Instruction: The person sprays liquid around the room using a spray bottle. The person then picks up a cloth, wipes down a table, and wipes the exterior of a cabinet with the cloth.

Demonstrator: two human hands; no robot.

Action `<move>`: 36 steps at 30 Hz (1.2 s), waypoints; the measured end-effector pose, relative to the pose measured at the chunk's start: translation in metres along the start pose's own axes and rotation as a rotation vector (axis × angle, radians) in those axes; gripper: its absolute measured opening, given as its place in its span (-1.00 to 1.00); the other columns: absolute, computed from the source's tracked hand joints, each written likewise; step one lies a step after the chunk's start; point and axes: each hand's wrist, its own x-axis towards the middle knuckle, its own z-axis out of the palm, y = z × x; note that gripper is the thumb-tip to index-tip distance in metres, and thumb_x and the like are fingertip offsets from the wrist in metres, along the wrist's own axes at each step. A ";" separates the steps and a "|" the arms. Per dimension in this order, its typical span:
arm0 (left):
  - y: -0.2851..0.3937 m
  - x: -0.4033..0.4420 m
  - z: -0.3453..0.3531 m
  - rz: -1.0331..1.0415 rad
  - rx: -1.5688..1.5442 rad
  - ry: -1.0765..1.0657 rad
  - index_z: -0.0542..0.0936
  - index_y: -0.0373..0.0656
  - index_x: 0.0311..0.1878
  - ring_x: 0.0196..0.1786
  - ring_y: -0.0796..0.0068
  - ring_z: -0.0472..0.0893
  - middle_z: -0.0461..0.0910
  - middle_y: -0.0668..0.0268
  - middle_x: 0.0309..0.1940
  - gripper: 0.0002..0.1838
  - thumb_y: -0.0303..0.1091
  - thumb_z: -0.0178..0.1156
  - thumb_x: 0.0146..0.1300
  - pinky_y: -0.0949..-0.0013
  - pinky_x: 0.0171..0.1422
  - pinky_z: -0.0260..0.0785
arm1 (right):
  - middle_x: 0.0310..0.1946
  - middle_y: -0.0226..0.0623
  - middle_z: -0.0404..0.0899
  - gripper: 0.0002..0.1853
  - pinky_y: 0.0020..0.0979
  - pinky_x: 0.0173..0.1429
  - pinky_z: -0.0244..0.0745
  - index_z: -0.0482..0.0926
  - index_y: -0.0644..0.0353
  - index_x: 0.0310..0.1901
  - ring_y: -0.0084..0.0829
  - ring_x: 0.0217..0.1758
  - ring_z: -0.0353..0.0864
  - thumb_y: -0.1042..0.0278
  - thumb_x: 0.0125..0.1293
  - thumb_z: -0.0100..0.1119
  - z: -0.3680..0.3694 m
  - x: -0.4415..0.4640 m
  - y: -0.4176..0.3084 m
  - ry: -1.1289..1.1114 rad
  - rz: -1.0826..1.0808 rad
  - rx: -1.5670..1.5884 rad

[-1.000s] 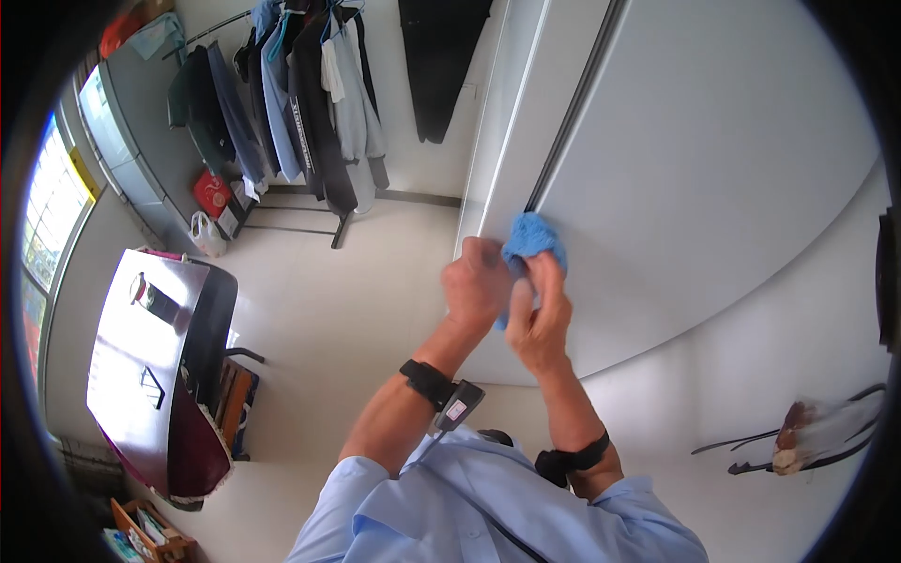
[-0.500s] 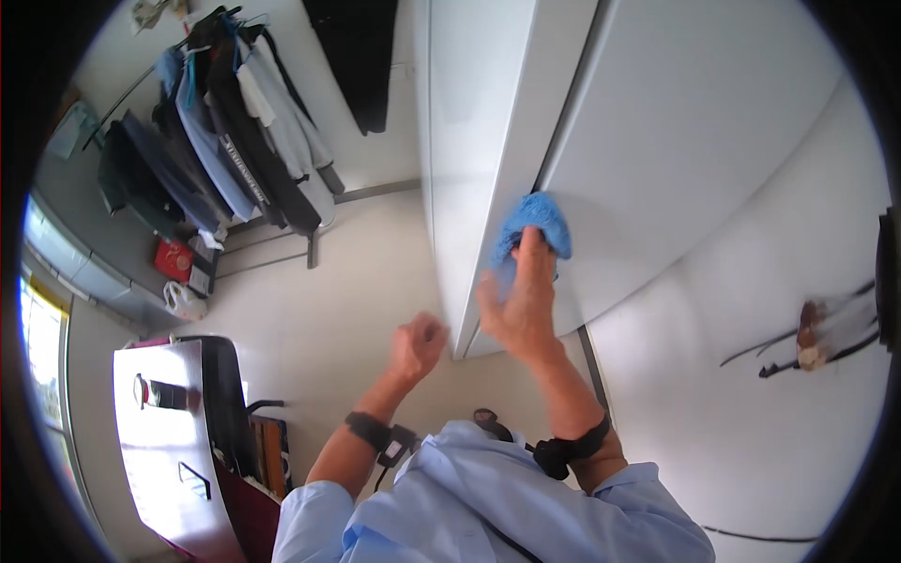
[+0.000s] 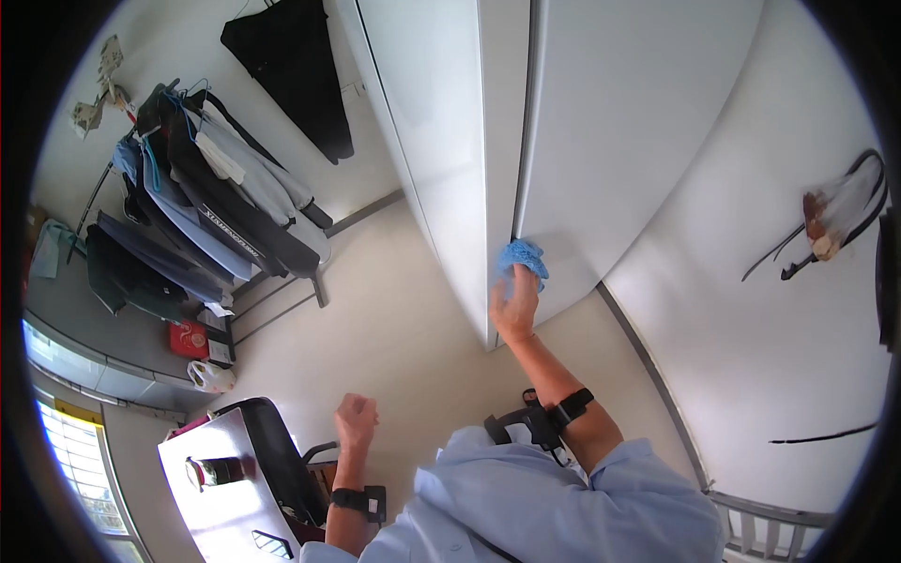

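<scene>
A fluffy blue cloth [image 3: 523, 256] is pressed against the dark vertical gap at the edge of a tall white cabinet [image 3: 601, 131]. My right hand [image 3: 514, 308] holds this cloth from below, with its fingers on it and part of the hand blurred. Away from the cabinet, my left hand [image 3: 357, 418] hangs over the floor at lower left, its fingers curled in and nothing visible in them. A black band with a small device [image 3: 361, 502] is strapped around my left wrist, and another black band [image 3: 568, 409] circles my right forearm.
Clothes hang on a rack [image 3: 321, 289] at the left. A shiny table [image 3: 221, 507] with a jar [image 3: 214, 472] and a black chair [image 3: 272, 450] stand at lower left. Black trousers [image 3: 296, 75] hang on the wall. A bag [image 3: 826, 220] hangs on the right wall.
My left hand has left the cloth and moved down to the left. My right hand stays on the cloth, now lower along the cabinet's gap. The view has turned and shifted.
</scene>
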 end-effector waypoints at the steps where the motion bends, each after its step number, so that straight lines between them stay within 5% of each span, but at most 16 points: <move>1: 0.000 -0.001 -0.008 0.005 0.002 0.014 0.52 -0.36 -0.35 -0.57 0.52 0.58 0.59 0.22 -0.60 -0.83 -0.42 0.23 0.21 0.41 -0.49 0.45 | -0.07 0.03 0.49 -0.55 -0.08 0.02 0.40 0.40 0.36 0.14 0.04 -0.07 0.46 0.57 0.16 0.13 0.002 -0.001 0.000 0.020 -0.006 -0.005; 6: -0.008 0.000 -0.031 0.030 0.037 0.057 0.53 -0.37 -0.36 -0.58 0.48 0.59 0.58 0.21 -0.63 -0.82 -0.41 0.21 0.20 0.39 -0.47 0.47 | -0.05 0.03 0.49 -0.57 -0.09 0.05 0.37 0.42 0.36 0.12 0.06 -0.04 0.45 0.60 0.15 0.09 -0.011 0.021 -0.026 -0.026 -0.012 0.018; 12: -0.008 -0.007 -0.039 0.054 -0.013 0.086 0.52 -0.37 -0.39 -0.59 0.46 0.61 0.59 0.20 -0.64 -0.82 -0.41 0.20 0.19 0.38 -0.47 0.49 | 0.21 0.35 0.34 -0.38 -0.03 0.35 0.22 0.29 0.63 0.25 0.20 0.24 0.36 0.49 0.13 0.03 -0.044 0.151 -0.116 0.067 -0.466 -0.079; 15: -0.022 -0.011 -0.040 0.070 -0.042 0.123 0.52 -0.36 -0.41 -0.61 0.46 0.60 0.59 0.19 -0.65 -0.83 -0.42 0.19 0.18 0.37 -0.49 0.48 | 0.24 0.29 0.36 -0.42 0.00 0.44 0.14 0.31 0.59 0.27 0.17 0.31 0.34 0.40 0.26 0.00 -0.063 0.223 -0.148 0.115 -0.729 0.015; 18: -0.036 -0.023 -0.039 0.043 -0.085 0.147 0.51 -0.36 -0.43 -0.63 0.45 0.60 0.59 0.18 -0.66 -0.83 -0.42 0.17 0.17 0.37 -0.51 0.47 | 0.19 0.29 0.37 -0.39 0.04 0.41 0.17 0.33 0.58 0.24 0.15 0.28 0.34 0.37 0.19 0.07 -0.083 0.292 -0.187 0.120 -1.022 -0.214; 21: -0.055 -0.035 -0.038 -0.006 -0.065 0.156 0.52 -0.35 -0.44 -0.63 0.44 0.61 0.60 0.18 -0.66 -0.84 -0.43 0.17 0.14 0.37 -0.51 0.47 | 0.15 0.23 0.41 -0.41 0.06 0.39 0.19 0.38 0.49 0.22 0.11 0.24 0.38 0.23 0.26 0.13 -0.084 0.356 -0.207 0.174 -1.092 -0.452; 27: -0.098 -0.040 -0.017 -0.044 -0.004 0.151 0.49 -0.38 -0.46 -0.61 0.37 0.63 0.59 0.14 -0.64 -0.84 -0.45 0.15 0.13 0.32 -0.57 0.51 | 0.09 0.18 0.47 -0.52 -0.05 0.27 0.30 0.48 0.28 0.11 0.13 0.12 0.43 0.04 0.36 0.13 -0.110 0.474 -0.298 0.310 -1.287 -0.324; 29: -0.085 -0.043 -0.011 -0.070 0.010 0.121 0.51 -0.37 -0.46 -0.61 0.37 0.64 0.59 0.17 -0.67 -0.84 -0.44 0.15 0.12 0.32 -0.53 0.52 | -0.01 0.17 0.52 -0.56 -0.09 0.19 0.33 0.49 0.27 0.00 0.11 0.05 0.47 0.01 0.36 0.13 -0.125 0.510 -0.333 0.290 -1.271 -0.331; 32: -0.055 -0.060 0.003 -0.115 0.026 0.060 0.55 -0.37 -0.48 -0.62 0.40 0.64 0.58 0.23 -0.73 -0.81 -0.41 0.14 0.11 0.36 -0.46 0.51 | 0.22 0.36 0.40 -0.18 -0.08 0.40 0.30 0.29 0.49 0.32 0.24 0.28 0.42 -0.17 0.33 0.08 -0.139 0.549 -0.370 0.166 -0.895 -0.575; 34: -0.095 -0.065 0.029 -0.126 0.026 -0.007 0.56 -0.39 -0.48 -0.61 0.34 0.65 0.60 0.16 -0.69 -0.79 -0.41 0.12 0.13 0.32 -0.48 0.52 | 0.17 0.28 0.42 -0.24 -0.09 0.38 0.28 0.30 0.28 0.32 0.25 0.22 0.42 -0.25 0.35 0.05 -0.141 0.538 -0.374 0.052 -0.816 -0.593; 36: -0.171 -0.074 0.063 -0.330 -0.038 -0.181 0.65 -0.28 -0.08 -0.33 0.41 0.67 0.70 0.21 -0.29 -0.72 -0.26 0.22 0.30 0.37 -0.35 0.53 | 0.07 0.21 0.48 -0.46 -0.08 0.29 0.30 0.40 0.28 0.17 0.18 0.13 0.44 -0.05 0.41 0.06 -0.131 0.517 -0.358 0.068 -0.963 -0.388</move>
